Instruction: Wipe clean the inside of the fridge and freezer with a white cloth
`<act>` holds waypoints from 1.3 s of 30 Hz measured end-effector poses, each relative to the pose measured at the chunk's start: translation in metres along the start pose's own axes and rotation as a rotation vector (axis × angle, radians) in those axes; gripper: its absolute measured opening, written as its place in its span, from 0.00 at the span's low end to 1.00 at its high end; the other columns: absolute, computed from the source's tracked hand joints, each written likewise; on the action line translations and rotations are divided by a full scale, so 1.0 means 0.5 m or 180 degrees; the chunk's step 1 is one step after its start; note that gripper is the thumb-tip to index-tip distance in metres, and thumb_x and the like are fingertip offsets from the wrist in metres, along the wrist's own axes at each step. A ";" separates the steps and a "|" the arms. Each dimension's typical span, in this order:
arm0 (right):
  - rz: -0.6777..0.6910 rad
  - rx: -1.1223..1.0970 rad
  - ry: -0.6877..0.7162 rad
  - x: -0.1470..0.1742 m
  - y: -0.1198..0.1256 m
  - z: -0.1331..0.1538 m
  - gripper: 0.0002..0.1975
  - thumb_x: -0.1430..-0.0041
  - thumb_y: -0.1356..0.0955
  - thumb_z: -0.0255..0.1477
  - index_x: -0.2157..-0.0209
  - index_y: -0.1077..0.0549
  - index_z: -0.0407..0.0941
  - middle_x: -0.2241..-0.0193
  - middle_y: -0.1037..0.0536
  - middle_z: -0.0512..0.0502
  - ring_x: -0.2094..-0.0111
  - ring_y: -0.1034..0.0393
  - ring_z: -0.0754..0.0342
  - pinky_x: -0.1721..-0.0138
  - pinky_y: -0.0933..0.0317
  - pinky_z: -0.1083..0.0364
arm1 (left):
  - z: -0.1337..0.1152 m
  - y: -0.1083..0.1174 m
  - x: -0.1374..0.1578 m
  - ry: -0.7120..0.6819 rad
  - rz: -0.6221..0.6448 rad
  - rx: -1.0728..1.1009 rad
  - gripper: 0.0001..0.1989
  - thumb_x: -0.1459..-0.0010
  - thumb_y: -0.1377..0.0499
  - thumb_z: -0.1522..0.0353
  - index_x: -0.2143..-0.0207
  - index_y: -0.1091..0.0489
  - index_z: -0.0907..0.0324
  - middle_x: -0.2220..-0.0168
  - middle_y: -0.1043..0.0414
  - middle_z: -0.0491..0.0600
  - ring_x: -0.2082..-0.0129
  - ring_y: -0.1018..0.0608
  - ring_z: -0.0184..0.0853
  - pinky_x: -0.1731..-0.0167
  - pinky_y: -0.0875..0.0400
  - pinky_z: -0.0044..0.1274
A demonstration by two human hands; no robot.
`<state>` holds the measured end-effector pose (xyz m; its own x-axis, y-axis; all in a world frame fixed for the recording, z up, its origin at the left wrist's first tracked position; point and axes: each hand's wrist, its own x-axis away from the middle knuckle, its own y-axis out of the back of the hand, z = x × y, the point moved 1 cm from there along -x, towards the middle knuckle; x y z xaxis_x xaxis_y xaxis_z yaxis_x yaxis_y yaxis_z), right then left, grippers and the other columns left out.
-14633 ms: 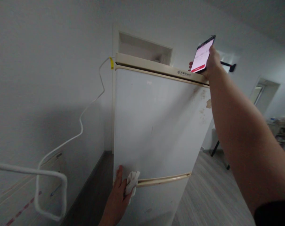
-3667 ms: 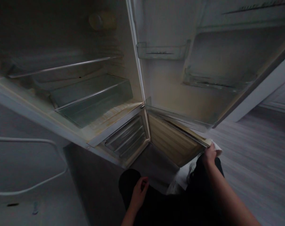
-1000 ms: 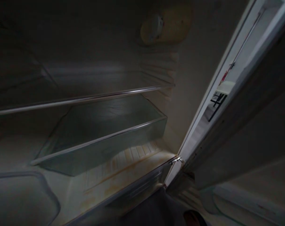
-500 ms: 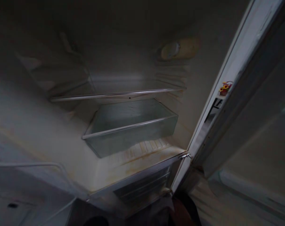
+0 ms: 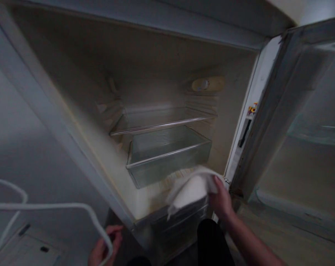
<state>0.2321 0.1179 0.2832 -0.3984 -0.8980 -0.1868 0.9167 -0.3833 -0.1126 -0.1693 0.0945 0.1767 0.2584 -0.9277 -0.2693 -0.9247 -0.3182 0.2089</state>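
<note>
In the lower right, my right hand (image 5: 221, 197) is closed on a white cloth (image 5: 191, 190), which hangs folded and slightly blurred in front of the fridge's bottom edge. Low on the left, my left hand (image 5: 108, 245) has loosely curled fingers with some space between them. A white cable (image 5: 62, 205) crosses in front of that hand, and no grip on it shows. Inside the open fridge, a clear drawer (image 5: 170, 162) sits below a glass shelf (image 5: 164, 123). Brownish stains mark the fridge floor (image 5: 156, 199).
The fridge door (image 5: 303, 147) stands open on the right, with a clear door shelf. A yellowish lamp cover (image 5: 208, 84) is on the inner right wall. Below the fridge compartment lies a second, dark compartment (image 5: 181, 225). My dark-clothed knee (image 5: 214, 240) is close to it.
Both my hands have come into view, the right one with the white cloth at the fridge's front edge. The view has drawn back and now takes in the fridge's upper frame.
</note>
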 end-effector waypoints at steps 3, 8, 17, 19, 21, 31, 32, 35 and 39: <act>0.0500 -0.0530 0.0290 -0.142 -0.070 0.176 0.25 0.41 0.38 0.51 0.61 0.27 0.43 0.74 0.28 0.46 0.83 0.41 0.57 0.82 0.42 0.56 | -0.067 0.000 -0.069 -0.0954 -0.0701 0.0348 0.25 0.54 0.32 0.50 0.59 0.26 0.56 0.63 0.25 0.50 0.65 0.22 0.40 0.65 0.23 0.29; 0.1232 -0.0512 0.1197 -0.304 -0.226 0.402 0.20 0.36 0.37 0.45 0.58 0.31 0.41 0.72 0.29 0.47 0.76 0.37 0.58 0.76 0.41 0.60 | -0.165 -0.053 -0.151 -0.1461 -0.0639 0.0405 0.43 0.62 0.27 0.57 0.44 0.37 0.55 0.48 0.31 0.54 0.48 0.25 0.44 0.48 0.27 0.34; 0.2500 0.1703 0.1416 -0.374 -0.506 0.491 0.21 0.26 0.44 0.35 0.43 0.32 0.37 0.72 0.25 0.48 0.77 0.34 0.59 0.67 0.36 0.58 | -0.139 -0.088 -0.162 -0.0976 -0.1393 -0.0197 0.43 0.63 0.27 0.54 0.46 0.37 0.59 0.55 0.30 0.53 0.57 0.23 0.45 0.54 0.24 0.38; 0.2898 0.2444 0.1644 -0.379 -0.523 0.472 0.19 0.29 0.37 0.38 0.50 0.26 0.36 0.70 0.22 0.45 0.73 0.31 0.57 0.65 0.36 0.58 | -0.164 -0.096 -0.146 -0.0959 -0.1551 -0.0348 0.44 0.63 0.27 0.54 0.45 0.37 0.60 0.55 0.30 0.54 0.57 0.23 0.46 0.53 0.24 0.40; 0.3020 0.2903 0.2165 -0.383 -0.523 0.459 0.17 0.34 0.31 0.38 0.56 0.23 0.37 0.65 0.21 0.43 0.67 0.28 0.55 0.63 0.37 0.58 | -0.203 -0.104 -0.135 -0.0883 -0.1620 -0.0481 0.45 0.61 0.27 0.54 0.43 0.37 0.60 0.55 0.29 0.53 0.57 0.22 0.46 0.54 0.23 0.40; 0.2605 0.3026 0.2194 -0.387 -0.426 0.438 0.31 0.53 0.21 0.48 0.55 0.22 0.40 0.57 0.22 0.35 0.53 0.28 0.41 0.54 0.35 0.51 | -0.261 -0.118 -0.150 -0.1052 -0.2162 -0.0806 0.45 0.56 0.27 0.57 0.38 0.40 0.59 0.47 0.32 0.57 0.47 0.25 0.49 0.42 0.31 0.45; 0.2453 0.3041 0.2172 -0.388 -0.415 0.436 0.31 0.53 0.21 0.47 0.54 0.22 0.39 0.56 0.23 0.34 0.53 0.28 0.41 0.54 0.36 0.50 | -0.255 -0.120 -0.151 -0.1043 -0.2135 -0.0791 0.45 0.55 0.28 0.57 0.37 0.40 0.59 0.47 0.32 0.58 0.47 0.25 0.50 0.42 0.31 0.46; 0.2126 0.3116 0.2558 -0.386 -0.386 0.432 0.27 0.51 0.21 0.41 0.54 0.22 0.39 0.54 0.24 0.33 0.52 0.29 0.43 0.54 0.37 0.52 | -0.247 -0.121 -0.150 -0.1073 -0.2069 -0.0748 0.44 0.53 0.29 0.56 0.37 0.40 0.58 0.47 0.32 0.58 0.47 0.25 0.50 0.43 0.31 0.47; 0.2516 0.3176 0.3045 -0.348 -0.361 0.426 0.20 0.38 0.29 0.44 0.58 0.22 0.40 0.58 0.23 0.38 0.58 0.29 0.48 0.58 0.40 0.55 | -0.256 -0.120 -0.152 -0.1244 -0.1977 -0.0741 0.45 0.52 0.29 0.57 0.35 0.42 0.59 0.44 0.33 0.59 0.44 0.27 0.49 0.41 0.32 0.43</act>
<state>0.1419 0.2972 0.5437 0.6480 -0.6174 -0.4461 0.3902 -0.2339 0.8905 -0.0976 0.1593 0.3048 0.5535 -0.4427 -0.7055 -0.5482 -0.8313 0.0915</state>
